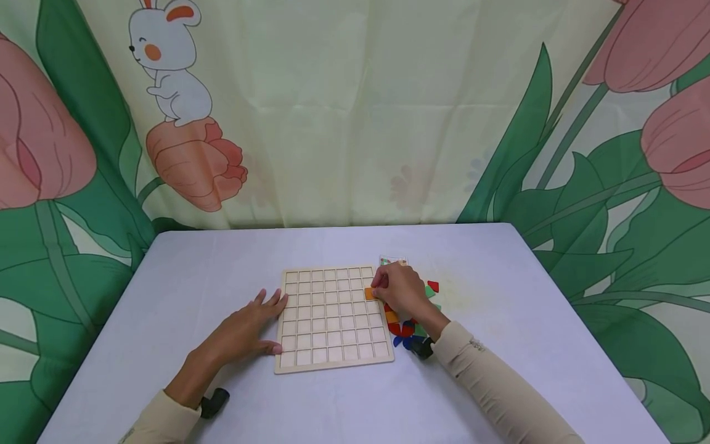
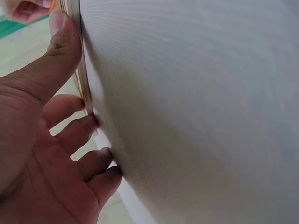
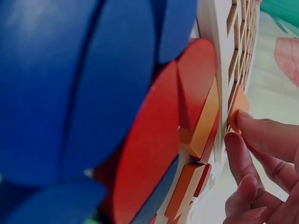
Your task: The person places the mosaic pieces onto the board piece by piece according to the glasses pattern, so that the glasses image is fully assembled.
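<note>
A wooden grid board [image 1: 333, 317] lies on the white-covered table. My left hand [image 1: 244, 333] rests at its left edge, fingers spread; in the left wrist view the thumb and fingers of the left hand [image 2: 56, 121] touch the board's side [image 2: 82, 70]. At the board's upper right edge, my right hand [image 1: 407, 293] pinches an orange piece [image 1: 370, 294]. The right wrist view shows that orange piece [image 3: 239, 107] against the grid, held by the fingertips of the right hand [image 3: 266, 163].
Red, blue, green and orange pieces [image 1: 407, 330] lie in a loose pile beside the board's right edge, partly under the right forearm. A printed card [image 1: 394, 259] lies behind the right hand. A curtain [image 1: 355, 111] with a rabbit and tulips hangs behind the table [image 1: 222, 259].
</note>
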A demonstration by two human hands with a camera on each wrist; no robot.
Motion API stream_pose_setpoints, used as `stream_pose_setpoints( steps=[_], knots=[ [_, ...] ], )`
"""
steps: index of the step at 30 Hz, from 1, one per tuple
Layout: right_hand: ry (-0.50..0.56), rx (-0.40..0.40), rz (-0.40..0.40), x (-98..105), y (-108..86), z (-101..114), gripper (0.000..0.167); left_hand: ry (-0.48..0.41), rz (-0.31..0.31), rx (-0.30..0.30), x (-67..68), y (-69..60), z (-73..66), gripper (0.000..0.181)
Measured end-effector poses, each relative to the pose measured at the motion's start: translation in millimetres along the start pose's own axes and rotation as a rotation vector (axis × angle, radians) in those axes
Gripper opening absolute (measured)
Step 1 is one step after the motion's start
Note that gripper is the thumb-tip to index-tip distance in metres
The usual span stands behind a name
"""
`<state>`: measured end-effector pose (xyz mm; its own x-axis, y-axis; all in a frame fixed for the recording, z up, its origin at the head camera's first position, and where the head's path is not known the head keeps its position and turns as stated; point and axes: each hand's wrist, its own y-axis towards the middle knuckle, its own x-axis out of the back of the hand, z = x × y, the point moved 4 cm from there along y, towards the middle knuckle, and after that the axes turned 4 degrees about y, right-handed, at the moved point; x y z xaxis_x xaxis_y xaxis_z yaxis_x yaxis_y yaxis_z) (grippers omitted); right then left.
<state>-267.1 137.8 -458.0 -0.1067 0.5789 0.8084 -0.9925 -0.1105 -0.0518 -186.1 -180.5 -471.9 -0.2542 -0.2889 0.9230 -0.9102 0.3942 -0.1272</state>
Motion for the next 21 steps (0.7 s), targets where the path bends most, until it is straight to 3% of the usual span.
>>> stream_pose_setpoints(
  steps=[7,11,21],
  knots=[
    [0.001,0.023,0.015,1,-1.7,0,0.008,0.014,-0.009,-0.017,-0.2,1.5,0.5,0.110],
    [0.038,0.019,0.019,6,-5.4,-4,0.013,0.010,-0.004,-0.013,-0.9,2.3,1.1,0.110],
    [0.060,-0.050,-0.032,27,-15.6,-36,0.023,0.018,0.014,0.006,-4.2,3.8,2.3,0.111]
  ],
)
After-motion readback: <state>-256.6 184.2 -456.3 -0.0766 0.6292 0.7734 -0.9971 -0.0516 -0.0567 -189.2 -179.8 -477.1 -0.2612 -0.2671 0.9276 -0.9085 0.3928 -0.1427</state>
